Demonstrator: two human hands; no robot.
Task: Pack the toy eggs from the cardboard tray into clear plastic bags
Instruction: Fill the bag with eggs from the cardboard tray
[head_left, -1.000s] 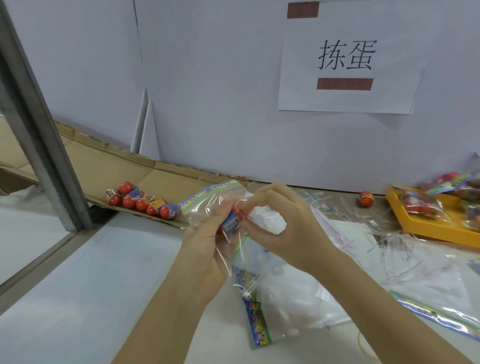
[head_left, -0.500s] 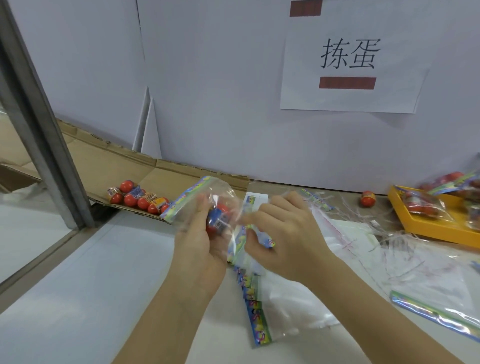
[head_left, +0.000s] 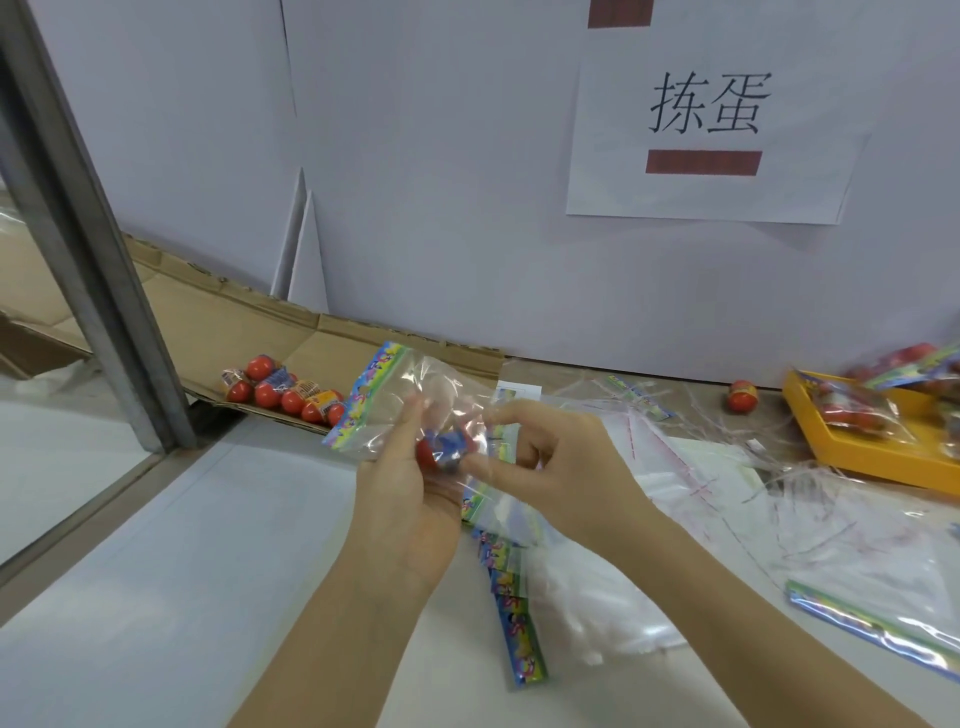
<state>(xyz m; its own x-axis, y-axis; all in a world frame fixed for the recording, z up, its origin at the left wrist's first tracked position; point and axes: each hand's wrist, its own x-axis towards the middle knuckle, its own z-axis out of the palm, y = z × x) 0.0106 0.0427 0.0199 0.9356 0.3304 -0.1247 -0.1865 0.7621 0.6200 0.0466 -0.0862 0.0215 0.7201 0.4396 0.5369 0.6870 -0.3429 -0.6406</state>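
Toy egg (head_left: 442, 451) inside clear bag (head_left: 415, 382), long axis crosswise | left grip (head_left: 405, 493) holds bag and egg from behind | right grip (head_left: 556, 467) pinches bag just right of egg

One view only: the wide-angle camera on your head faces forward and down, close over your left hand (head_left: 410, 499) and right hand (head_left: 563, 470), table (head_left: 182, 571) below, wall (head_left: 441, 156) behind.

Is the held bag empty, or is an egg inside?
Not empty: a red-and-blue toy egg shows through the clear bag in the left hand.
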